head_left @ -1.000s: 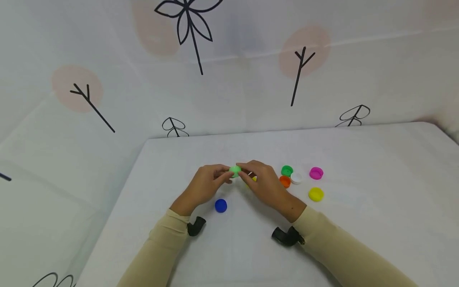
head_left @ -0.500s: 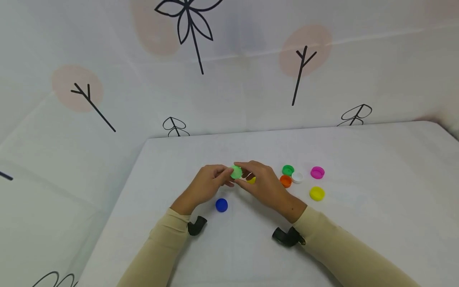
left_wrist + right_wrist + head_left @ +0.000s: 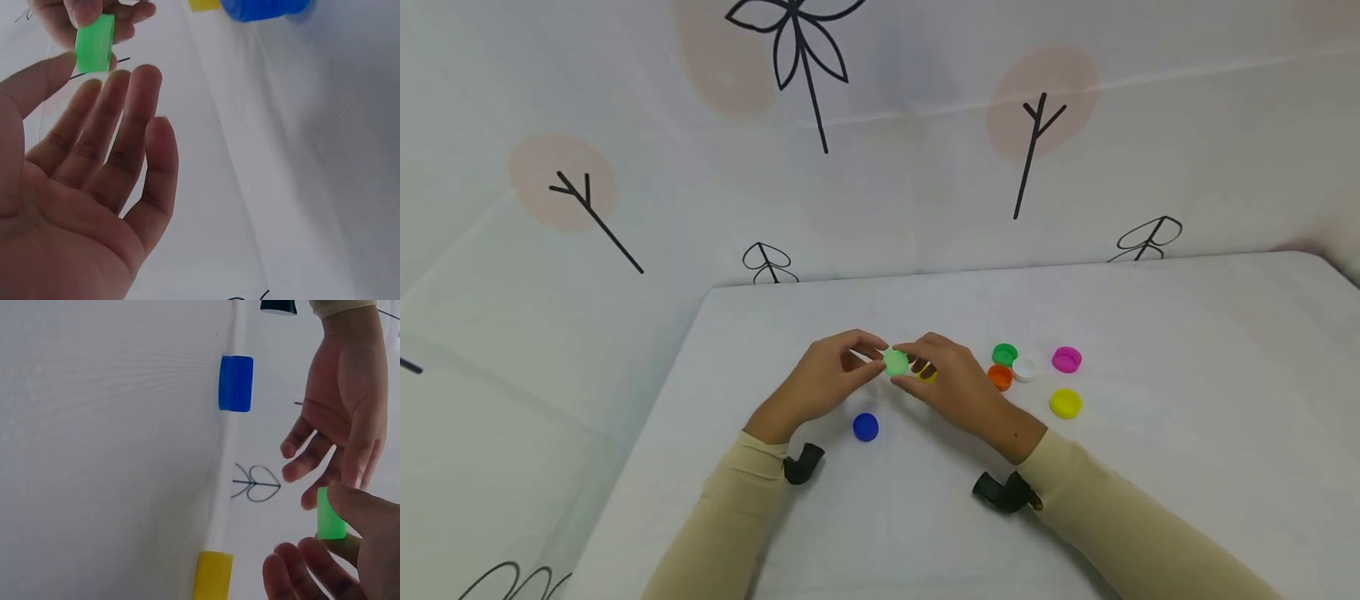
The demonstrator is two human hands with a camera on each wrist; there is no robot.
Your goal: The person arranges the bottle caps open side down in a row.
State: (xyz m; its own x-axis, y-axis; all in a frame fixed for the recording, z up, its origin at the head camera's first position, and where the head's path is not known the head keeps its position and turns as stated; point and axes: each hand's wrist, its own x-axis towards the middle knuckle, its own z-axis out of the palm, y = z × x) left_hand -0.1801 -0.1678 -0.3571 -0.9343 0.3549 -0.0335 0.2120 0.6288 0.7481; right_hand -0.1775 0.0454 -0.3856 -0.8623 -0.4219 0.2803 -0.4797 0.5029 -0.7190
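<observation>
A light green bottle cap point(image 3: 896, 363) is held above the white table between both hands. My right hand point(image 3: 958, 387) pinches it between thumb and fingers, as the right wrist view also shows. My left hand point(image 3: 827, 375) is spread beside it, fingers loose and apart, its thumb tip right at the cap's edge in the left wrist view. Seen side-on there, the green cap point(image 3: 94, 44) looks like a short cylinder. Below the hands lies a blue cap point(image 3: 866, 427). Partly hidden behind my right hand's fingers is a yellow cap point(image 3: 928, 376).
To the right lie a green cap point(image 3: 1004, 355), an orange cap point(image 3: 1000, 377), a white cap point(image 3: 1024, 369), a magenta cap point(image 3: 1067, 359) and another yellow cap point(image 3: 1066, 403). A patterned cloth point(image 3: 910, 200) hangs behind the table's far edge.
The light green cap has turned its round face toward the head camera. My left hand has loosened its fingers from it and drawn slightly left; my right hand keeps its pinch.
</observation>
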